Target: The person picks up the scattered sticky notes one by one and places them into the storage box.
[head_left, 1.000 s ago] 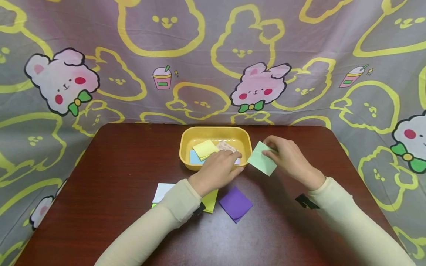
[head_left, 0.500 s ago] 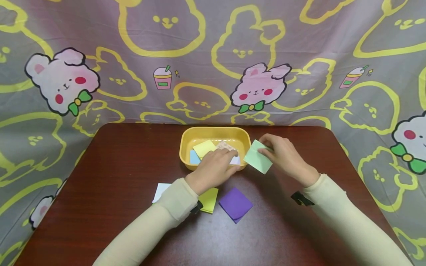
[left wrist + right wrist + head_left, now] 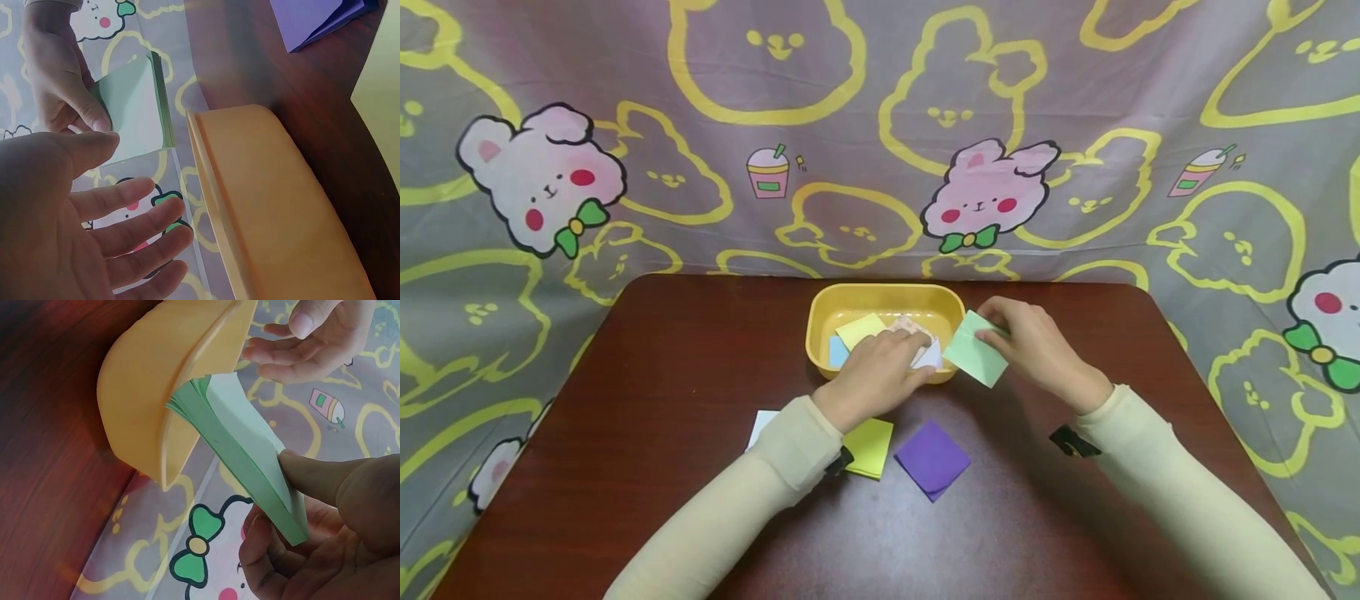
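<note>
My right hand [image 3: 1037,346] pinches a light green sticky-note pad [image 3: 976,352] between thumb and fingers, at the right end of the yellow tray [image 3: 887,289]. In the right wrist view the green pad [image 3: 237,450] is tilted, its sheets slightly fanned at the far end. My left hand [image 3: 871,371] hovers over the tray's front rim. Its fingers are loosely spread with nothing between them in the left wrist view. Inside the tray lie a yellow pad [image 3: 860,328], a blue one [image 3: 837,354], a patterned one [image 3: 902,322] and a whitish one [image 3: 931,357], partly hidden by the left hand.
In front of the tray, a purple pad [image 3: 934,458] and a yellow-green pad [image 3: 871,450] lie on the dark wooden table [image 3: 700,350]. A white pad [image 3: 762,427] is partly covered by the left sleeve. A patterned cloth [image 3: 850,150] hangs behind the table.
My right hand has moved left with the green pad, so it now overlaps the tray's right end in the head view. My left hand has drawn back slightly to the left, uncovering more of the whitish pad.
</note>
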`<action>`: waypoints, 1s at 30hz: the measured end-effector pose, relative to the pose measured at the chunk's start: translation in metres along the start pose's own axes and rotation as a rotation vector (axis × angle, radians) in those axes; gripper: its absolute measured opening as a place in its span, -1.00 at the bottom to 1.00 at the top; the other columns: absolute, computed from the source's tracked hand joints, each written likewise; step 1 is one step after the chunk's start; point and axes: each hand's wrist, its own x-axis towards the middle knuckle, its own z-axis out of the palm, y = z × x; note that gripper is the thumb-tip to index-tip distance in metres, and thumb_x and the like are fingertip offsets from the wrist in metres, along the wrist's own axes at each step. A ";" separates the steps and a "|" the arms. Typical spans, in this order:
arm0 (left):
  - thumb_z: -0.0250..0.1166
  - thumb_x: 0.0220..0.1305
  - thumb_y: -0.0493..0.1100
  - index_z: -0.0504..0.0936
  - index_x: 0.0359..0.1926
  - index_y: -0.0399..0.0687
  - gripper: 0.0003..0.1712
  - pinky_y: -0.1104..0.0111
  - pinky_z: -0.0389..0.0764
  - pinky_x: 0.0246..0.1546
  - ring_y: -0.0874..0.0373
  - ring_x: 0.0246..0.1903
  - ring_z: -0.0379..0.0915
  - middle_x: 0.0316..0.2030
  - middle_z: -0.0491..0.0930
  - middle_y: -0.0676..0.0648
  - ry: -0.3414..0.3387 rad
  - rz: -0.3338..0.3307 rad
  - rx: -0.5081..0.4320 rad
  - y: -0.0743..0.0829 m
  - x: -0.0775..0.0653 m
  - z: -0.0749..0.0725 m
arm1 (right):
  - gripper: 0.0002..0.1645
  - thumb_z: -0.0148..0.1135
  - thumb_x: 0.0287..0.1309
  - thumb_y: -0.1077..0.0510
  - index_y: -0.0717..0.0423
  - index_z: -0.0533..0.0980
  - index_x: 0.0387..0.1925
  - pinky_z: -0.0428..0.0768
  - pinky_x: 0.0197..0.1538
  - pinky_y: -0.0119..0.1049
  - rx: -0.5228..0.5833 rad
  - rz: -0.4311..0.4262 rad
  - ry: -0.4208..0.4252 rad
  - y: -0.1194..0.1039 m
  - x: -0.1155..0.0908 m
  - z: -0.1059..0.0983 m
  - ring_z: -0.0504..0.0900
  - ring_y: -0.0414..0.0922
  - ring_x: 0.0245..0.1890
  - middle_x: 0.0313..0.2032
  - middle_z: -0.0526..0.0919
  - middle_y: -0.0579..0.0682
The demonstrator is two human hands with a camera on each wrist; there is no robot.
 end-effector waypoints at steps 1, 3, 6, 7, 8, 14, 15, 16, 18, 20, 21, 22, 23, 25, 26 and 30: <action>0.11 0.27 0.15 0.53 0.13 -0.02 -0.48 0.19 0.51 -0.18 0.07 -0.07 0.51 -0.01 0.59 -0.03 0.000 -0.003 -0.007 0.000 0.000 0.000 | -0.80 0.28 0.09 0.15 0.13 0.55 -0.22 0.44 -0.40 -0.21 0.002 0.001 -0.003 0.000 0.001 0.000 0.48 -0.12 -0.46 -0.41 0.63 -0.06; 0.12 0.27 0.14 0.53 0.12 -0.02 -0.49 0.18 0.51 -0.16 0.06 -0.05 0.51 0.00 0.59 -0.03 0.004 -0.006 -0.017 -0.001 0.001 -0.001 | -0.80 0.27 0.09 0.15 0.13 0.55 -0.22 0.44 -0.40 -0.21 0.005 0.002 -0.005 -0.001 0.002 0.000 0.48 -0.12 -0.46 -0.41 0.63 -0.05; 0.13 0.27 0.13 0.53 0.12 -0.01 -0.51 0.17 0.50 -0.13 0.06 -0.04 0.50 0.01 0.58 -0.02 0.007 -0.010 -0.022 -0.002 0.001 -0.002 | -0.81 0.27 0.09 0.15 0.12 0.55 -0.23 0.44 -0.41 -0.22 0.007 0.003 -0.001 -0.001 0.004 0.001 0.48 -0.12 -0.47 -0.42 0.64 -0.06; 0.13 0.27 0.12 0.53 0.12 -0.01 -0.51 0.17 0.49 -0.12 0.06 -0.04 0.50 0.01 0.58 -0.02 0.009 -0.011 -0.023 -0.002 0.002 -0.003 | -0.81 0.27 0.09 0.15 0.12 0.55 -0.23 0.45 -0.41 -0.22 0.010 0.003 0.001 -0.001 0.005 0.001 0.48 -0.12 -0.47 -0.42 0.64 -0.06; 0.13 0.27 0.12 0.53 0.11 -0.01 -0.51 0.17 0.49 -0.12 0.06 -0.04 0.50 0.01 0.58 -0.02 0.011 -0.010 -0.021 -0.002 0.002 -0.003 | -0.81 0.27 0.09 0.15 0.13 0.56 -0.23 0.44 -0.41 -0.21 0.012 0.002 0.003 -0.001 0.006 0.001 0.48 -0.12 -0.47 -0.42 0.64 -0.05; 0.13 0.26 0.13 0.53 0.12 0.00 -0.51 0.17 0.49 -0.11 0.05 -0.05 0.51 0.00 0.59 -0.02 0.013 -0.022 -0.017 -0.004 0.002 -0.004 | -0.80 0.27 0.09 0.15 0.14 0.55 -0.23 0.45 -0.40 -0.21 0.020 0.003 0.003 -0.002 0.011 0.003 0.49 -0.11 -0.46 -0.42 0.63 -0.03; 0.13 0.26 0.13 0.53 0.12 0.01 -0.50 0.17 0.49 -0.11 0.05 -0.04 0.51 0.00 0.59 -0.02 0.013 -0.026 -0.019 -0.004 0.003 -0.005 | -0.80 0.27 0.09 0.15 0.13 0.55 -0.23 0.46 -0.40 -0.22 0.021 0.003 0.005 -0.003 0.012 0.004 0.49 -0.11 -0.46 -0.42 0.63 -0.03; 0.13 0.26 0.14 0.53 0.12 0.00 -0.50 0.17 0.49 -0.10 0.05 -0.04 0.51 0.00 0.59 -0.03 0.015 -0.028 -0.020 -0.005 0.003 -0.005 | -0.80 0.27 0.09 0.15 0.13 0.55 -0.23 0.46 -0.40 -0.22 0.024 0.002 0.007 -0.003 0.013 0.004 0.50 -0.10 -0.46 -0.41 0.64 -0.03; 0.13 0.26 0.14 0.53 0.12 0.00 -0.50 0.17 0.49 -0.10 0.05 -0.05 0.51 0.00 0.60 -0.03 0.019 -0.030 -0.024 -0.006 0.004 -0.006 | -0.80 0.27 0.09 0.15 0.14 0.55 -0.23 0.46 -0.39 -0.21 0.028 0.001 0.010 -0.004 0.015 0.004 0.51 -0.10 -0.45 -0.41 0.64 -0.02; 0.13 0.26 0.13 0.53 0.12 -0.01 -0.50 0.17 0.49 -0.11 0.05 -0.06 0.52 -0.01 0.60 -0.03 0.023 -0.032 -0.022 -0.007 0.004 -0.006 | -0.79 0.27 0.09 0.15 0.14 0.55 -0.23 0.46 -0.39 -0.20 0.033 0.003 0.013 -0.006 0.016 0.003 0.52 -0.10 -0.44 -0.40 0.65 -0.02; 0.13 0.26 0.13 0.53 0.12 -0.01 -0.50 0.17 0.50 -0.12 0.05 -0.07 0.52 -0.02 0.60 -0.03 0.025 -0.032 -0.022 -0.007 0.004 -0.006 | -0.80 0.27 0.09 0.15 0.14 0.55 -0.23 0.47 -0.39 -0.20 0.034 0.004 0.014 -0.006 0.017 0.003 0.52 -0.10 -0.44 -0.40 0.65 -0.02; 0.14 0.26 0.13 0.53 0.12 -0.01 -0.50 0.18 0.50 -0.13 0.05 -0.08 0.52 -0.02 0.60 -0.02 0.027 -0.033 -0.020 -0.008 0.004 -0.006 | -0.80 0.27 0.09 0.15 0.14 0.55 -0.23 0.47 -0.39 -0.21 0.035 0.006 0.013 -0.006 0.017 0.003 0.52 -0.10 -0.44 -0.39 0.65 -0.02; 0.14 0.26 0.12 0.53 0.12 -0.01 -0.50 0.18 0.50 -0.13 0.05 -0.09 0.53 -0.03 0.61 -0.02 0.027 -0.034 -0.021 -0.009 0.004 -0.005 | -0.80 0.27 0.09 0.15 0.14 0.55 -0.23 0.47 -0.39 -0.21 0.036 0.008 0.012 -0.006 0.018 0.003 0.52 -0.10 -0.44 -0.39 0.65 -0.01; 0.14 0.26 0.12 0.53 0.12 -0.01 -0.51 0.18 0.50 -0.15 0.05 -0.10 0.53 -0.04 0.61 -0.03 0.029 -0.035 -0.020 -0.010 0.004 -0.005 | -0.80 0.27 0.10 0.15 0.14 0.55 -0.24 0.47 -0.38 -0.21 0.038 0.013 0.007 -0.006 0.019 0.004 0.52 -0.10 -0.44 -0.39 0.65 -0.01; 0.15 0.26 0.11 0.53 0.12 -0.02 -0.51 0.17 0.50 -0.15 0.04 -0.11 0.53 -0.04 0.61 -0.03 0.030 -0.036 -0.020 -0.010 0.004 -0.005 | -0.80 0.27 0.10 0.15 0.14 0.54 -0.23 0.48 -0.38 -0.21 0.040 0.016 0.003 -0.006 0.019 0.004 0.52 -0.10 -0.43 -0.38 0.65 -0.01; 0.15 0.26 0.10 0.53 0.11 -0.03 -0.52 0.16 0.50 -0.17 0.03 -0.13 0.52 -0.05 0.61 -0.04 0.030 -0.036 -0.017 -0.012 0.004 -0.005 | -0.79 0.26 0.11 0.15 0.16 0.54 -0.21 0.49 -0.36 -0.20 0.046 0.022 -0.009 -0.006 0.022 0.006 0.53 -0.09 -0.41 -0.36 0.64 0.01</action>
